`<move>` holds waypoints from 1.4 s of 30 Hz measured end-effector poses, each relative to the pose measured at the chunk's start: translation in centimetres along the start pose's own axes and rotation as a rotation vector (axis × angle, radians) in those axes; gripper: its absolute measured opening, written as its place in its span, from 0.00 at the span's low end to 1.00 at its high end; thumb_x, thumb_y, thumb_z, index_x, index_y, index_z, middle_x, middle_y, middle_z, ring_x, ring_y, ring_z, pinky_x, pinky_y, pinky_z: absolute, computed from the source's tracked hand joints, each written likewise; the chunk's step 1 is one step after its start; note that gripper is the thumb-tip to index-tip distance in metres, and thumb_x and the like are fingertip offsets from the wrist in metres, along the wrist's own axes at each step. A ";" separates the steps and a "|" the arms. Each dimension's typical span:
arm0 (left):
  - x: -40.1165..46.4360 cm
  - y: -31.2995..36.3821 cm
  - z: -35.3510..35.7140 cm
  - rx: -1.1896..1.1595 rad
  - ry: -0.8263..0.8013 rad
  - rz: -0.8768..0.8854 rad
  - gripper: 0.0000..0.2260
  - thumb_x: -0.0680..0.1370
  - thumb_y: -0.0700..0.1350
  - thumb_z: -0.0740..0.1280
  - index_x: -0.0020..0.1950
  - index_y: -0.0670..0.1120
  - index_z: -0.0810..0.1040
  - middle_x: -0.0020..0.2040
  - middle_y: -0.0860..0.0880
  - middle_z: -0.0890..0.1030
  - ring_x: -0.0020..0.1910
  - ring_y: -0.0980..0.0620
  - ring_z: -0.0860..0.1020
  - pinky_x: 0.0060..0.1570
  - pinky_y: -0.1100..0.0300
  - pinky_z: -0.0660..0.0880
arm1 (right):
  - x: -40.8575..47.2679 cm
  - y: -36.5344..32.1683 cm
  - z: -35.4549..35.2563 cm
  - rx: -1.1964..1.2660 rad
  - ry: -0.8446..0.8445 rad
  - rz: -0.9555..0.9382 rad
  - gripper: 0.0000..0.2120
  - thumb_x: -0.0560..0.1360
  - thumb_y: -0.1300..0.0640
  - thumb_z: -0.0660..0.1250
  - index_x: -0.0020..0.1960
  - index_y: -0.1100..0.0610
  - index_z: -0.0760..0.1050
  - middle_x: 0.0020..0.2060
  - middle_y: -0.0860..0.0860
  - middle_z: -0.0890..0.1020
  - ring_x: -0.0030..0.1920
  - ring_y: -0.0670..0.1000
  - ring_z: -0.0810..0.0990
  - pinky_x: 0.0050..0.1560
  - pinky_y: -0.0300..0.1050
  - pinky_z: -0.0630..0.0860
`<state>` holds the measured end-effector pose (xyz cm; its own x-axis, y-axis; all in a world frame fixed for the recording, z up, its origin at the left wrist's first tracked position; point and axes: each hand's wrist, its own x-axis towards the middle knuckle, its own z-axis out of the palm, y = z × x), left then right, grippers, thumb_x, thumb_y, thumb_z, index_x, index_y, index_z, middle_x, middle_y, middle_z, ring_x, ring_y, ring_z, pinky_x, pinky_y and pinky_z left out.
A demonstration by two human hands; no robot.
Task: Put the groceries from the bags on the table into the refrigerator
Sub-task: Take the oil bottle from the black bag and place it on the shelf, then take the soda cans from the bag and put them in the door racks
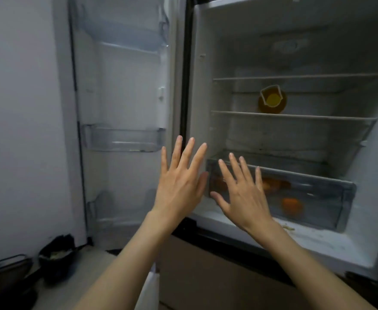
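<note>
The refrigerator [206, 90] stands open in front of me, its door [121, 97] swung to the left. My left hand [179, 182] and my right hand [244, 193] are both raised with fingers spread, holding nothing, in front of the clear crisper drawer [331, 198]. Several oranges [292, 205] lie inside that drawer. A bottle of yellow liquid [272, 100] lies on the middle glass shelf [295, 115], cap toward me. No bags or table are in view.
The door holds clear plastic bins [123, 138], all bare. A dark bowl [57, 253] and a dark bag [6, 278] sit on the floor at lower left by the white wall. A brown lower drawer front [217, 276] lies below the open compartment.
</note>
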<state>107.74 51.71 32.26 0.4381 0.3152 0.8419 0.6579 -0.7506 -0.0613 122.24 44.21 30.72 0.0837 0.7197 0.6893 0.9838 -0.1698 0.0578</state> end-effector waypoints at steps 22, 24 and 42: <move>-41.7 -32.5 -32.7 0.487 -0.401 -0.669 0.28 0.76 0.58 0.50 0.75 0.50 0.56 0.76 0.45 0.56 0.75 0.45 0.47 0.69 0.40 0.45 | -9.7 -56.4 3.1 0.582 -0.158 -0.455 0.33 0.75 0.42 0.61 0.75 0.54 0.56 0.75 0.57 0.57 0.75 0.61 0.53 0.70 0.63 0.47; -44.3 -34.8 -34.5 0.505 -0.411 -0.744 0.29 0.76 0.59 0.49 0.76 0.51 0.55 0.77 0.46 0.55 0.76 0.46 0.45 0.70 0.39 0.44 | -10.5 -60.9 4.0 0.616 -0.195 -0.502 0.33 0.75 0.41 0.59 0.75 0.54 0.56 0.75 0.57 0.57 0.75 0.61 0.53 0.70 0.63 0.47; -59.8 -59.7 -40.4 0.533 -0.623 -1.192 0.25 0.81 0.56 0.50 0.77 0.53 0.50 0.78 0.50 0.46 0.75 0.49 0.38 0.72 0.47 0.39 | -6.8 -92.8 17.1 0.813 -0.466 -0.788 0.31 0.78 0.42 0.55 0.76 0.52 0.51 0.76 0.54 0.50 0.76 0.55 0.44 0.72 0.56 0.40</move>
<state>17.52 54.26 7.21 -0.4242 0.8882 0.1767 0.9000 0.3920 0.1906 33.07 66.62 8.27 -0.6948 0.6360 0.3358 0.5895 0.7711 -0.2408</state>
